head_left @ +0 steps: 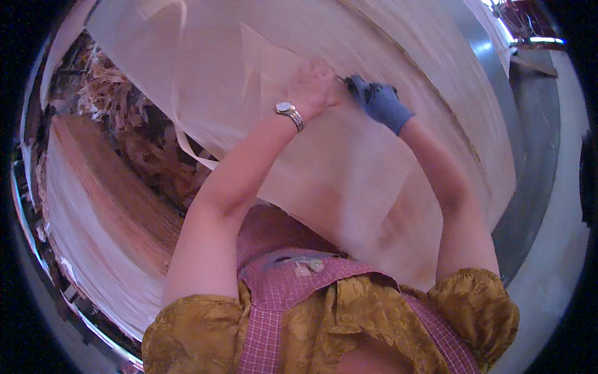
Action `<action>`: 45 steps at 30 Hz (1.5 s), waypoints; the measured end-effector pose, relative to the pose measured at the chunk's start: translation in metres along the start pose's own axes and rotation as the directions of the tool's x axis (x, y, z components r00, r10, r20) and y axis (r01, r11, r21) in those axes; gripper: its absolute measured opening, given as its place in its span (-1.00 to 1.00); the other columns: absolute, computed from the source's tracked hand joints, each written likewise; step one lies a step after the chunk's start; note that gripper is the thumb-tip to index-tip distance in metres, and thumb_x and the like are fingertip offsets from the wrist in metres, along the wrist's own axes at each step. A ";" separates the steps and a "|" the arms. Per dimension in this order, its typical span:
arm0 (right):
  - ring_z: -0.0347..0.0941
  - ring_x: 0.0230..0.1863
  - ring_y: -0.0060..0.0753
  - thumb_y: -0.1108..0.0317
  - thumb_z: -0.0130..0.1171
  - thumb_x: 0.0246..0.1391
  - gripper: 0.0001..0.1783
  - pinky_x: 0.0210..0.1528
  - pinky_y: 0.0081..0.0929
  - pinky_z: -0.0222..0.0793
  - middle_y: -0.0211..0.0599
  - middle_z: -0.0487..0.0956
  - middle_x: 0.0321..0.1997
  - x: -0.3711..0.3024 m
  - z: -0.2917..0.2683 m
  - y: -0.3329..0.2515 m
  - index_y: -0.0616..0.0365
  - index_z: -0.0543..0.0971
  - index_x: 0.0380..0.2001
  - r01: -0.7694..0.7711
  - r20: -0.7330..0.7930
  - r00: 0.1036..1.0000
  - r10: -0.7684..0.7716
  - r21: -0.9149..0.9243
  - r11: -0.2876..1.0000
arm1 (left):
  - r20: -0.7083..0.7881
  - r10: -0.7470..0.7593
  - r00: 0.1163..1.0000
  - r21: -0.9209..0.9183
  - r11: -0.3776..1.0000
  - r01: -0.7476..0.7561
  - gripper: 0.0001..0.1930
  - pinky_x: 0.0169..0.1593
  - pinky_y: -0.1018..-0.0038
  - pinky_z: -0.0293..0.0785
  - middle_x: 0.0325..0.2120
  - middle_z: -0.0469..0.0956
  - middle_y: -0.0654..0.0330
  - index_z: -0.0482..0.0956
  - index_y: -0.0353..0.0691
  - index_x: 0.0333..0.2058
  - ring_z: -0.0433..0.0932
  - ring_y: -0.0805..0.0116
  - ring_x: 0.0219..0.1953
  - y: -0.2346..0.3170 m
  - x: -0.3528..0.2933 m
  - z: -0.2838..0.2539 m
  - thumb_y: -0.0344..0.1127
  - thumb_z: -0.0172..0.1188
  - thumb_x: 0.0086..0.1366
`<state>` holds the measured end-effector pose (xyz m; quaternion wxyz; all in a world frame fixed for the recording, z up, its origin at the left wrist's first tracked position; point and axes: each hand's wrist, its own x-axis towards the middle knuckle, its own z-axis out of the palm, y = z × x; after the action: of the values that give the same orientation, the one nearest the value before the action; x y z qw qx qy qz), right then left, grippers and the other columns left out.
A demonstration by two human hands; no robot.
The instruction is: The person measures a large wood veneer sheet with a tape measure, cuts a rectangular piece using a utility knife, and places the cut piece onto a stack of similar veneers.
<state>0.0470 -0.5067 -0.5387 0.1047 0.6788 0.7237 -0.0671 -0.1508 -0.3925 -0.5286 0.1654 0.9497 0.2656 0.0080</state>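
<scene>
A large pale wood veneer sheet [336, 187] lies before me, with other sheets overlapping it. My left hand [313, 87], bare and with a metal-banded wristwatch [288, 112] on its wrist, rests on the veneer, fingers apart and holding nothing. Just right of it is my right hand [377, 101] in a blue-grey glove, closed around a small dark tool with a thin tip [341, 79]. That tip points toward the left hand, close to the veneer surface. The glove hides most of the tool, so its exact kind does not show.
At the left, shredded veneer scraps [112, 93] lie in a heap beside a thick stack of veneer [99, 206]. A loose narrow strip [199, 156] hangs off the sheet's left edge. A grey metal surface [529, 187] runs along the right side.
</scene>
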 end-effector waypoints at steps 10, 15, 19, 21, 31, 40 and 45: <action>0.50 -0.64 -0.05 0.17 -0.09 0.26 -0.76 -0.68 -0.07 0.30 -0.11 0.52 -0.63 -0.123 0.034 0.049 0.03 0.38 -0.11 -0.026 -0.126 0.991 0.040 0.109 0.994 | -0.211 -0.009 0.977 -0.061 0.998 -0.004 -0.23 0.37 0.08 -0.06 0.24 0.26 0.01 0.37 -0.03 0.18 0.11 -0.07 0.31 0.084 -0.002 0.057 -0.11 0.43 -0.06; 0.51 -0.62 -0.05 0.20 -0.11 0.26 -0.75 -0.68 -0.08 0.31 -0.10 0.55 -0.59 -0.171 0.046 0.046 0.10 0.37 -0.13 -0.179 -0.024 0.983 0.183 0.120 0.977 | -0.018 -0.002 1.000 -0.003 1.000 0.002 -0.29 0.19 -0.06 0.14 0.29 0.19 0.13 0.45 0.13 0.11 0.10 -0.17 0.28 0.113 -0.005 0.072 0.00 0.41 -0.11; 0.55 -0.56 -0.01 0.25 -0.14 0.24 -0.75 -0.61 -0.02 0.37 -0.03 0.58 -0.52 -0.222 0.050 0.025 0.15 0.35 -0.12 -0.349 0.104 0.935 0.339 0.097 0.932 | -0.017 -0.007 1.000 0.031 0.999 0.008 -0.23 0.19 -0.09 0.13 0.29 0.16 0.12 0.40 0.20 0.14 0.05 -0.24 0.29 0.107 -0.002 0.076 -0.04 0.44 -0.15; 0.57 -0.51 0.00 0.28 -0.14 0.23 -0.75 -0.57 0.02 0.41 0.00 0.60 -0.49 -0.236 0.049 0.014 0.17 0.34 -0.10 -0.409 0.134 0.909 0.394 0.111 0.906 | -0.008 -0.015 1.000 0.006 1.000 0.015 -0.19 0.21 -0.14 0.09 0.31 0.13 0.09 0.35 0.25 0.18 0.01 -0.27 0.31 0.111 -0.005 0.077 -0.05 0.45 -0.14; 0.60 -0.41 0.08 0.24 -0.16 0.24 -0.67 -0.43 -0.01 0.48 0.11 0.61 -0.41 -0.291 0.078 -0.028 0.24 0.26 -0.04 -0.647 0.204 0.762 0.615 0.179 0.741 | -0.281 0.056 0.958 0.447 0.891 0.079 -0.29 0.35 -0.17 -0.24 0.36 0.03 0.06 0.22 0.14 0.28 -0.07 -0.10 0.39 0.142 -0.003 0.119 -0.08 0.23 0.13; 0.60 -0.37 0.15 0.32 -0.18 0.18 -0.71 -0.37 -0.03 0.51 0.19 0.61 -0.40 -0.286 0.032 -0.063 0.32 0.28 -0.12 -0.809 0.270 0.575 0.773 0.333 0.485 | -0.240 0.256 0.937 -0.153 0.943 -0.296 -0.39 0.38 -0.11 -0.31 0.36 0.03 0.15 0.17 0.05 0.30 -0.10 0.08 0.41 0.258 -0.040 0.108 -0.08 0.00 0.28; 0.58 -0.40 0.13 0.19 -0.14 0.26 -0.71 -0.40 0.00 0.48 0.15 0.60 -0.44 -0.306 0.040 -0.121 0.17 0.27 -0.10 -0.910 0.428 0.411 0.805 0.243 0.336 | -0.249 0.259 0.933 -0.093 0.953 -0.289 -0.37 0.37 -0.13 -0.30 0.35 0.04 0.18 0.16 0.05 0.30 -0.12 0.10 0.42 0.251 -0.035 0.116 -0.08 0.02 0.26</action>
<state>-0.0542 -0.8213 -0.5081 0.0510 0.9485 0.1984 -0.2415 -0.0431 -0.6478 -0.5561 0.1908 0.9573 0.1469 0.1599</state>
